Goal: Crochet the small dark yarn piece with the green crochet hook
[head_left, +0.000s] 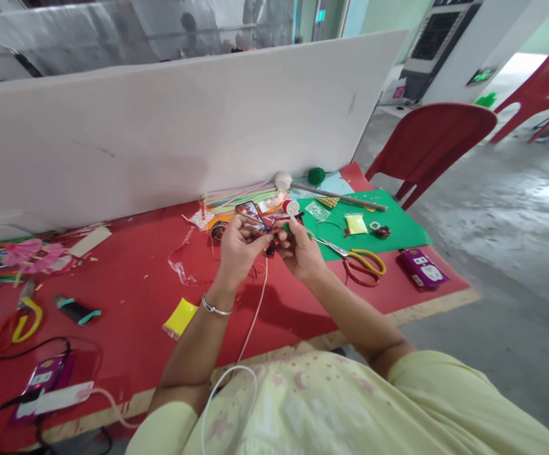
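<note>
Both hands meet over the middle of the red table covering, around a small dark, multicoloured item (271,246) whose shape is hard to make out. My left hand (243,246), with a silver bangle at the wrist, pinches its left side. On the right, my right hand (301,248) grips the other side, a bit of green showing at the fingertips. Just behind my left hand lies a phone (250,212) with a lit screen. A red-and-white spool (292,207) is behind my right hand. A white cable (258,303) runs from below the hands toward the body.
Scissors (359,260) and a yellow packet (356,224) lie on the right, by a green sheet (407,230). Another yellow packet (180,317), a cutter (78,311) and more scissors (28,316) are left. A white board (184,133) stands behind; purple boxes (422,269) sit at both sides.
</note>
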The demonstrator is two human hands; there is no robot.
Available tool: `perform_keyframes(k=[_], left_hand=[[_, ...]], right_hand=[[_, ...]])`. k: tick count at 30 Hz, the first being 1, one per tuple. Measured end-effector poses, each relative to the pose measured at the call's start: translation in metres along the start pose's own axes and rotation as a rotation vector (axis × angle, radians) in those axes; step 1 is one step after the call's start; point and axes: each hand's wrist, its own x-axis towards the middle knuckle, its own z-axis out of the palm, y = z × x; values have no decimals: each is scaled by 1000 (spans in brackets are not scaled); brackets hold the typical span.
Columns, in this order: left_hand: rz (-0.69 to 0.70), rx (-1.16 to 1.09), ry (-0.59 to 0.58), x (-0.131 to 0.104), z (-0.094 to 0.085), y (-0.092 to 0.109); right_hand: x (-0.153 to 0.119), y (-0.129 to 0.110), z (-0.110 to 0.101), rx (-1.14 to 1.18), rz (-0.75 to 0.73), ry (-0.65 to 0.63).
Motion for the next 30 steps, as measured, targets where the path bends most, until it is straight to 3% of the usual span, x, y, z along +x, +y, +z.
perform_keyframes(k=[4,15,22,30], left_hand=[[-81,-135,-36,-1,3,4],[-19,102,-17,-1,3,-7],[113,342,-55,-5,2,-4],[341,529,-63,-3,-2,2]], right_hand=[[1,1,1,57,34,12],[3,-1,-4,-50,-47,4],[3,6,-6,-131,-178,-70],[9,1,-15,-108,-179,-201]])
